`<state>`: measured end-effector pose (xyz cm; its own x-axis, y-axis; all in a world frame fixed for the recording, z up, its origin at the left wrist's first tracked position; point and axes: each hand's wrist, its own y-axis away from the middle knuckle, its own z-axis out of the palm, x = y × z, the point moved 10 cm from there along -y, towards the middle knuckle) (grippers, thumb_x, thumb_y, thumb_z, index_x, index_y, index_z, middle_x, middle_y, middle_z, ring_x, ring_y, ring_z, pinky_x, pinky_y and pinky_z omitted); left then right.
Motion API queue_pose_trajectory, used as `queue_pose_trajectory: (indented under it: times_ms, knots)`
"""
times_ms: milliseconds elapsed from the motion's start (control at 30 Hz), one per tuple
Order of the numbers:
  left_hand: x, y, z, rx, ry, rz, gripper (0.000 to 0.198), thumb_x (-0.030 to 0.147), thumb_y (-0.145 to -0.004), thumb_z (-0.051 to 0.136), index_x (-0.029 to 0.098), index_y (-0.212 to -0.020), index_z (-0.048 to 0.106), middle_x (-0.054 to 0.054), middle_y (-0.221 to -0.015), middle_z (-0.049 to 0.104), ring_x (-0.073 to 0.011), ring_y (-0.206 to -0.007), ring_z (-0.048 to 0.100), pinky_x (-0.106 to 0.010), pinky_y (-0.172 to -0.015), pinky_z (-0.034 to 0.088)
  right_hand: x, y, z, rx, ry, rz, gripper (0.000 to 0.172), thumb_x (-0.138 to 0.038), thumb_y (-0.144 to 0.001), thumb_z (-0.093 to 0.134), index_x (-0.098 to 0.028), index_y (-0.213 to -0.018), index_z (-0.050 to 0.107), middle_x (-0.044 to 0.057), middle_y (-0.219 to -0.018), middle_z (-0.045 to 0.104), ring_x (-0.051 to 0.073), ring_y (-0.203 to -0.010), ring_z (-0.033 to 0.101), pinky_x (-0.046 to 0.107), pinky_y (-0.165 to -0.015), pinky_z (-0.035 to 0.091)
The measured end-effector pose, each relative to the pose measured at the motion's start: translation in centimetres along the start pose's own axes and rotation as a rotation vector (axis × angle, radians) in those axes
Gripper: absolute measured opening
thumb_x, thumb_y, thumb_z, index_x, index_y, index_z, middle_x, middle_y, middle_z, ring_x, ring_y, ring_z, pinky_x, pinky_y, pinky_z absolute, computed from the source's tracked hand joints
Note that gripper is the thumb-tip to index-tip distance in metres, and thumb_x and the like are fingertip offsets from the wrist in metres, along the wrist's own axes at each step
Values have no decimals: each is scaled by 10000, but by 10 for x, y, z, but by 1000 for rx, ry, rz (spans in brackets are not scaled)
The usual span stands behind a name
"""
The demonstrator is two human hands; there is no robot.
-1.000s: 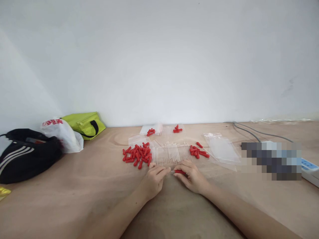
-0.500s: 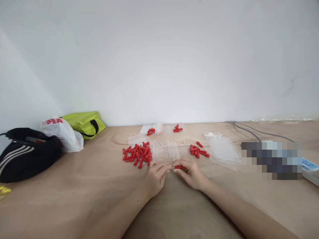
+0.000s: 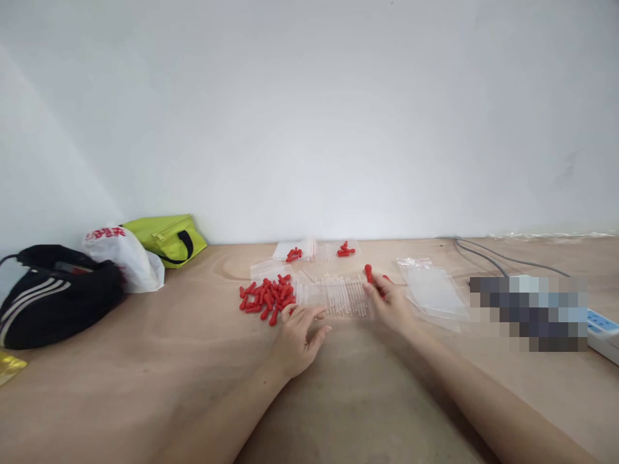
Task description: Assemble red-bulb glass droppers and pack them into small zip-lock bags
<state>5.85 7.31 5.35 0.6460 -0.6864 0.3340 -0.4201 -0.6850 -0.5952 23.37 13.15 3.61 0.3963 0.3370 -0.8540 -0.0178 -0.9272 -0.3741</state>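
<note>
Between the fingertips of my right hand (image 3: 389,306) is a red rubber dropper bulb (image 3: 368,272), round end up. Other red bulbs at the right are mostly hidden behind this hand. My left hand (image 3: 298,338) is open over the wood, thumb and fingers apart, holding nothing. Just beyond its fingers lies a pile of red dropper bulbs (image 3: 265,298). A row of thin clear glass tubes (image 3: 341,295) lies side by side between the pile and my right hand.
Clear zip bags (image 3: 432,287) lie at the right. Farther back, two small groups of red bulbs (image 3: 294,254) rest on bags. A black bag (image 3: 62,299), a white plastic bag (image 3: 120,261) and a lime-green bag (image 3: 167,238) stand left. A power strip (image 3: 602,328) and grey cables (image 3: 507,251) are right.
My hands have come apart. The right hand has moved right and away from me with a red bulb in it. My left hand has opened and stays near the pile.
</note>
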Motion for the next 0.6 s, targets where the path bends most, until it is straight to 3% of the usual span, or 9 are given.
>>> queue_pose_trajectory:
  times_ms: [100, 200, 367, 600]
  knots:
    - [-1, -2, 1, -10, -35, -17, 158, 224, -816, 496, 204, -966, 540, -17, -855, 658, -182, -843, 582, -392, -855, 289, 30, -18, -50, 34, 508, 170, 269, -395, -783, 452, -214, -912, 604, 35, -676, 618, 194, -640, 576, 293, -580, 404]
    - [1, -2, 3, -24, -53, -13, 102, 216, -807, 508, 210, -889, 568, -6, -819, 657, -180, -838, 575, -395, -862, 278, 50, -20, -83, 81, 660, 293, 212, -371, -757, 487, -204, -805, 609, 97, -727, 634, 257, -685, 592, 324, -556, 387]
    - [-1, -2, 3, -21, -59, -40, 76, 203, -793, 528, 218, -845, 582, 3, -809, 665, -183, -843, 573, -406, -868, 261, 75, -9, -88, 0, 822, 508, 300, -467, -776, 447, -210, -800, 599, 131, -812, 640, 313, -787, 608, 346, -563, 399]
    - [0, -3, 3, -29, -49, -53, 76, 181, -777, 544, 222, -818, 592, 12, -793, 670, -180, -828, 574, -412, -865, 261, 82, -10, -81, -89, 865, 547, 339, -480, -765, 449, -193, -843, 612, 121, -848, 652, 258, -798, 617, 301, -583, 415]
